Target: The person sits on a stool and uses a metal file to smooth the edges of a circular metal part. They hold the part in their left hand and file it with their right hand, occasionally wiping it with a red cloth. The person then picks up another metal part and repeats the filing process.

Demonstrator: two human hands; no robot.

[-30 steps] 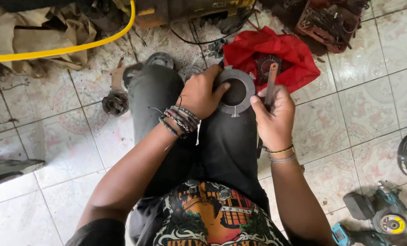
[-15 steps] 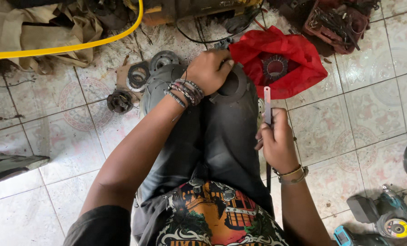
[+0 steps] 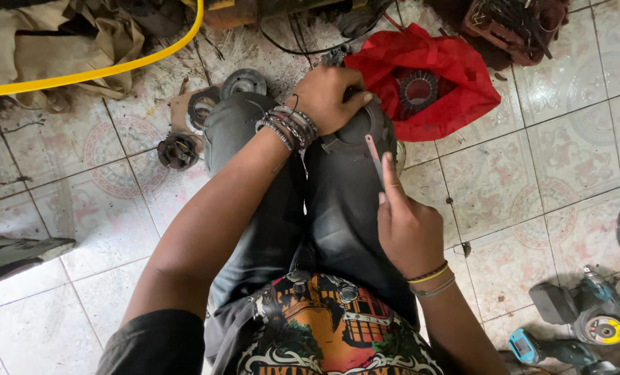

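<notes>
A dark round metal disc (image 3: pixel 365 128) rests on your right knee, just above the frame's centre, and your left hand (image 3: pixel 327 97) is curled over its 10 o'clock edge, gripping it. Your right hand (image 3: pixel 407 226), at 5 o'clock from the disc, pinches a thin flat tool (image 3: pixel 374 160) with the forefinger stretched along it, tip meeting the disc. At 1 o'clock a red cloth (image 3: pixel 456 90) lies on the tiled floor (image 3: pixel 518 187), holding a ribbed ring (image 3: pixel 417 87).

A workshop floor: angle grinder (image 3: pixel 601 323), metal discs (image 3: pixel 244 82), yellow hose (image 3: pixel 88 73).
</notes>
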